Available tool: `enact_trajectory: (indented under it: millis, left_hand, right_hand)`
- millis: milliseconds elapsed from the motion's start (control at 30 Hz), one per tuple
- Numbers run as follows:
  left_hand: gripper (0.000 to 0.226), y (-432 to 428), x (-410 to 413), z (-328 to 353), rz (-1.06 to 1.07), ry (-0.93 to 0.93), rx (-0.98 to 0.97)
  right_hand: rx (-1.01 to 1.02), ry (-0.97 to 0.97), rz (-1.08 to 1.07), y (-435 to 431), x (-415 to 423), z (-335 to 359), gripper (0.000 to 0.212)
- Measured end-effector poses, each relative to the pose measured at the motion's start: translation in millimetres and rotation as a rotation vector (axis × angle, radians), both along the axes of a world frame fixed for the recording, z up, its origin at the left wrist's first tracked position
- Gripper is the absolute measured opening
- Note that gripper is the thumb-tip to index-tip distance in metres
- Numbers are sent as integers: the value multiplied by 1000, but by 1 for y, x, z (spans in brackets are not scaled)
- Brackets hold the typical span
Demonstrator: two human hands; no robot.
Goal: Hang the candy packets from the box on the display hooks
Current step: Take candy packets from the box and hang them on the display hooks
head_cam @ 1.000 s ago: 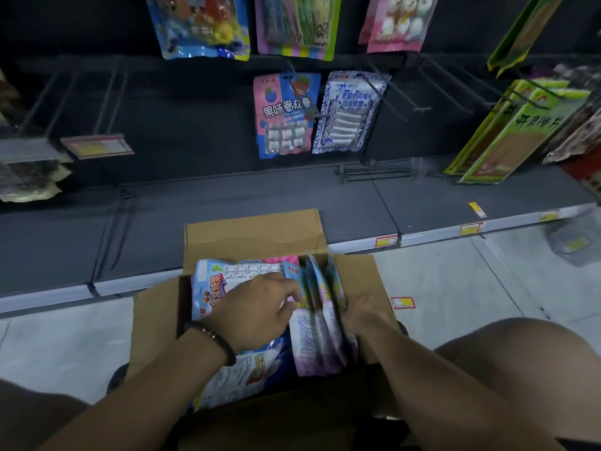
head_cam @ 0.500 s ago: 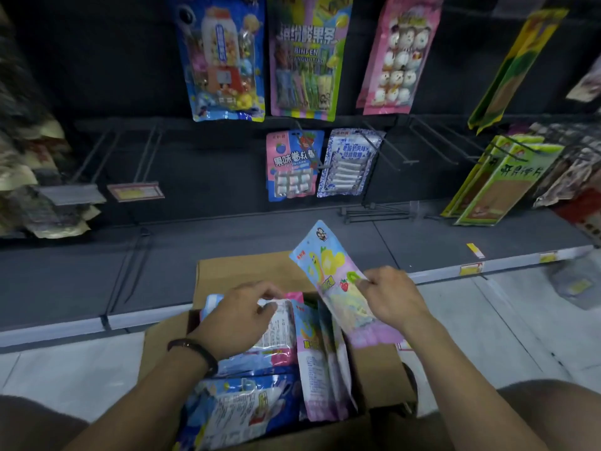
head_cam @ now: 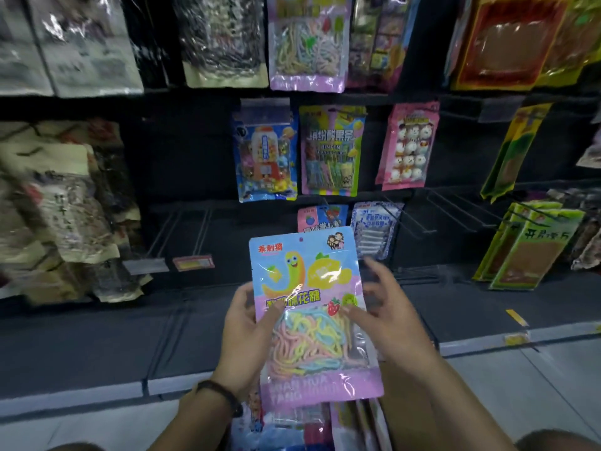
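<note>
A blue and lilac candy packet with rainbow strings stands upright in front of me. My left hand grips its left edge, thumb on the front. My right hand holds its right side with the thumb on the front and the fingers spread behind. The cardboard box lies below, mostly hidden, with more packets standing in it. A matching packet hangs on the top row. Bare display hooks stick out on the lower left.
Hanging candy packets fill the middle rows, dark snack bags the left, green packets the right. More bare hooks project at the right. A grey base shelf runs below, then pale floor tiles.
My right hand lifted one packet out of the box and turned it upright. My left hand left the box and took the packet's left edge. The view tilted up to the display.
</note>
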State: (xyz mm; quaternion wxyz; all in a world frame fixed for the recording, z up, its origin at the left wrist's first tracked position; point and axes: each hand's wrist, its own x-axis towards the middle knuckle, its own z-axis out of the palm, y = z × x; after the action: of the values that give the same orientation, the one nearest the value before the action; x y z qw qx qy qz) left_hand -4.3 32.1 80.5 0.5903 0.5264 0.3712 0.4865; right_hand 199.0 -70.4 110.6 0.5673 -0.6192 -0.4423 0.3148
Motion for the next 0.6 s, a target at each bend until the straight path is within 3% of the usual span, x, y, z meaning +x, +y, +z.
enact_trajectory:
  millis: [33, 100, 200, 400, 600]
  left_hand:
    - [35, 1, -3, 6, 18, 9, 20]
    - [41, 2, -7, 20, 40, 12, 47]
    - [53, 4, -9, 50, 14, -10, 117]
    - [109, 17, -15, 131, -94, 26, 349]
    - [107, 54, -12, 217, -204, 153, 487]
  right_hand:
    - [38, -25, -3, 1, -3, 10, 88]
    - [108, -92, 39, 6, -6, 27, 102]
    - [140, -186, 43, 18, -6, 56, 103]
    - [221, -183, 95, 38, 0, 124, 101]
    - [314, -258, 102, 77, 12, 192, 100]
